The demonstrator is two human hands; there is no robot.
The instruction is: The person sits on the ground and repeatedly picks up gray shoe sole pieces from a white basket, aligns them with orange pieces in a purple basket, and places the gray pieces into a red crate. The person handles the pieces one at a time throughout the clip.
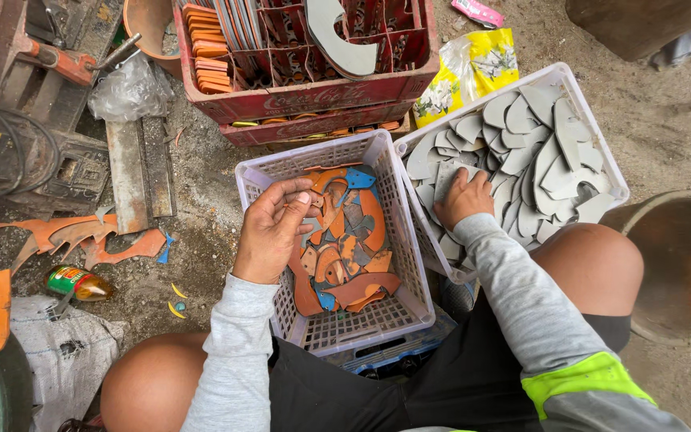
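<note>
Two white lattice baskets sit in front of my knees. The left basket (409, 264) holds orange, brown and blue cut-off scraps (353, 248). My left hand (272, 230) hovers over its left side, fingers curled together, pinching what looks like a small scrap. The right basket (609, 172) is full of grey curved flat pieces (537, 152). My right hand (463, 198) reaches into its near left corner, fingers down on a grey piece (445, 178).
A red crate (313, 96) with dividers, orange strips and a large grey curved piece stands behind the baskets. Orange scraps (81, 240) and a small bottle (77, 282) lie on the dirt at left. Machinery is at top left. A round rusty drum (681, 272) is at right.
</note>
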